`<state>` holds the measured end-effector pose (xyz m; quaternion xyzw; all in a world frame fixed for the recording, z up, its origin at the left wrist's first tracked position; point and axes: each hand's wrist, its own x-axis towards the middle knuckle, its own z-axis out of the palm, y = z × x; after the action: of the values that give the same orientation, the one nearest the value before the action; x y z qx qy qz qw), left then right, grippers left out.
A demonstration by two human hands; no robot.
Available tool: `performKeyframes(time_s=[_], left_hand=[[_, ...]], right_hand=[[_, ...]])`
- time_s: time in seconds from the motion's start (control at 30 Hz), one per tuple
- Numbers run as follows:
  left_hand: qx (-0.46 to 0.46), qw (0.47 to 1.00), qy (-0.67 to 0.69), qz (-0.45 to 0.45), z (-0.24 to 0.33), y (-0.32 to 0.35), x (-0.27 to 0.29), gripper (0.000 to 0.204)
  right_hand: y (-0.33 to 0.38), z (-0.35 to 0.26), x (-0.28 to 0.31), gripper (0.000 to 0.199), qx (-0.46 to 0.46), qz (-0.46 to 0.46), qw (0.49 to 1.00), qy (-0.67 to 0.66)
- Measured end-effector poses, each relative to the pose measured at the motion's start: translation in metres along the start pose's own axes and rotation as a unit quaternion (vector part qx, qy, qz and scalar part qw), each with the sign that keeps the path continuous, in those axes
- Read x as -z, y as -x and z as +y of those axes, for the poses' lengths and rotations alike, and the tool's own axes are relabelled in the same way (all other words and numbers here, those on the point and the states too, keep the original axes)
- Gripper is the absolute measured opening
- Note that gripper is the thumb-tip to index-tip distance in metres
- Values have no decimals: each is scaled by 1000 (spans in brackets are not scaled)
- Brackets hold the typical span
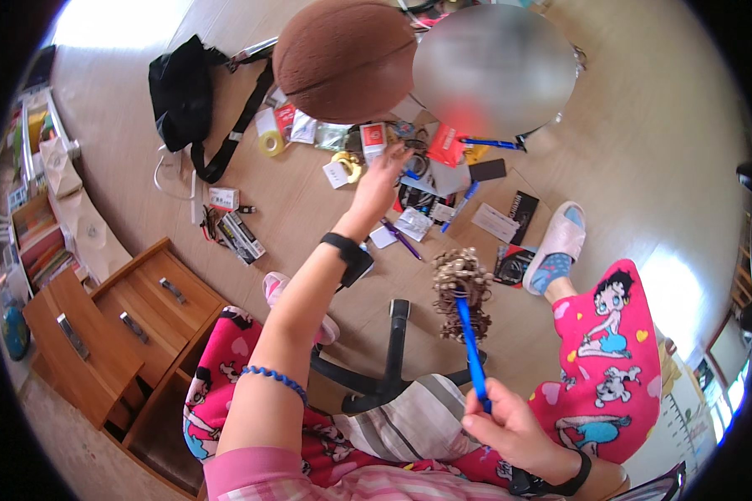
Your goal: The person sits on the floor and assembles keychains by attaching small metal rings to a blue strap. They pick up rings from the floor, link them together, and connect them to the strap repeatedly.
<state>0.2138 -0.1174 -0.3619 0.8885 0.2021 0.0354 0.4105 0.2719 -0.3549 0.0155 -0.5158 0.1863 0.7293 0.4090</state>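
My right hand (pixel 510 426) is closed around the end of a blue stick (pixel 470 342). At the stick's far end hangs a dense bundle of small brown beaded loops (pixel 462 288), which look like hair ties. Out ahead, my left hand (pixel 382 179) reaches over a pile of small items on the floor, its fingers stretched and apart. Near its fingertips lie a red and white box (pixel 373 139), a yellow ring-shaped thing (pixel 348 167) and a dark round coil (pixel 418 163). A purple pen (pixel 403 240) and a blue pen (pixel 461 204) lie closer to me.
A brown ball (pixel 342 58) and a blurred round object (pixel 495 71) stand beyond the pile. A black bag (pixel 184 104) and tape roll (pixel 271 144) lie left. Wooden drawers (pixel 154 292) flank my left leg; a black chair base (pixel 388 380) is between my legs.
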Motion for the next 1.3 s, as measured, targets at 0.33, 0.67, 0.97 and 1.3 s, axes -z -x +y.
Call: performKeyframes(time_s=[0.33,0.67,0.97,1.3], left_hand=[[165,976,-144,12,-18,31,-9,40],[200,912,355,45,-31,-60,-47,54],[28,999,-2,30,-32,-57,-66,14],[303,913,219,164,-22,53,-62,13]], right_hand=[[42,-13,7,13,21,-91,996,11],[53,-11,21,12,85,-44,995,7],[55,-10,23,12,85,-57,995,-2],[53,-8,20,14,40,-91,995,-3]])
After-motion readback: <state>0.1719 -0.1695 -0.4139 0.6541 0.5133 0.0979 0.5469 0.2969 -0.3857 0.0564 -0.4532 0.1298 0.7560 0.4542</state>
